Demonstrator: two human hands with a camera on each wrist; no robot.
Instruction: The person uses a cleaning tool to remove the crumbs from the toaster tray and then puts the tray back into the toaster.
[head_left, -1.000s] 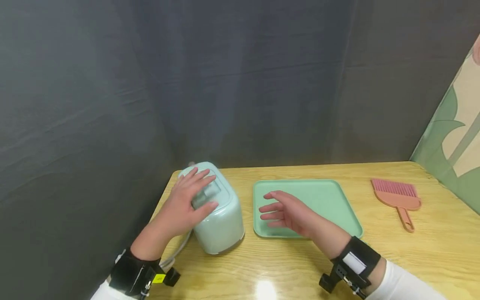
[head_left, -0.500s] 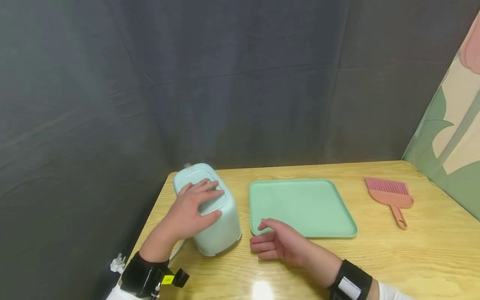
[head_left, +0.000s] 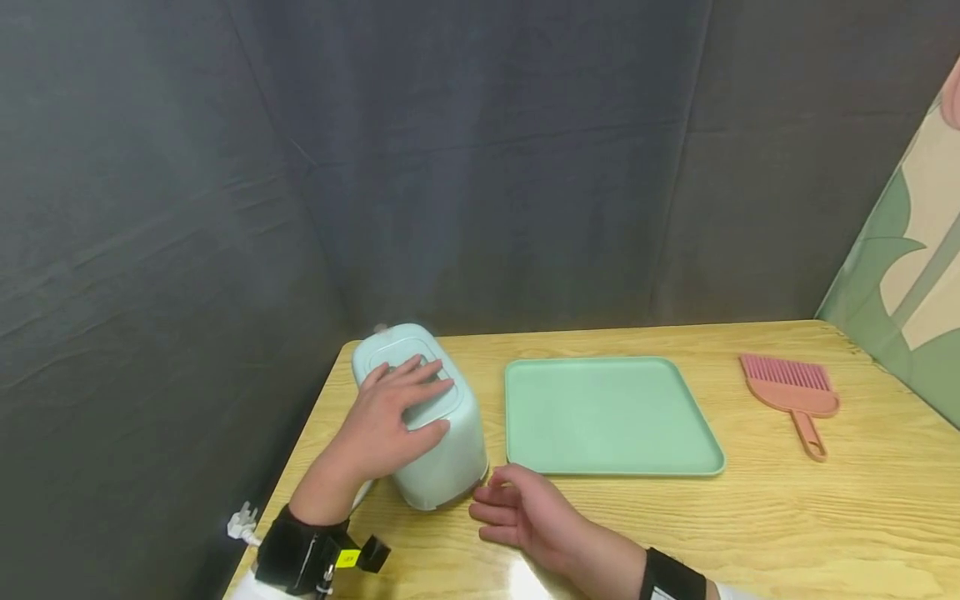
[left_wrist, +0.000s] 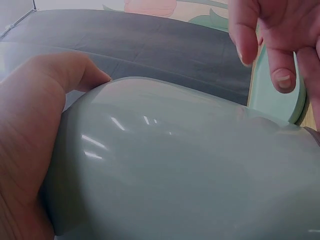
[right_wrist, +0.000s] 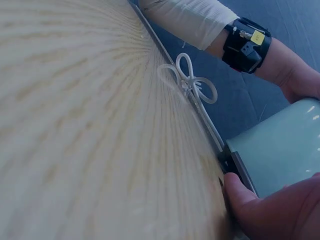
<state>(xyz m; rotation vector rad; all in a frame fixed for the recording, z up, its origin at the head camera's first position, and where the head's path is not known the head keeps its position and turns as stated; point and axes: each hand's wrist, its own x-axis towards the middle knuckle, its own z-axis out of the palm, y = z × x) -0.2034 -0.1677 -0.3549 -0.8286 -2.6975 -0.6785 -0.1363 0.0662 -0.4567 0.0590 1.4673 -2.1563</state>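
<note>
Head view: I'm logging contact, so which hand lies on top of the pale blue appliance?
The left hand, spread across the top of the pale blue appliance; the right hand is lower, by its near end.

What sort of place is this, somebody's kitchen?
Probably a staged filming corner rather than a kitchen, though I can't be sure. Dark cloth hangs behind the wooden table, a pale blue appliance sits on it, and the person wears a bulky black wristband.
</note>
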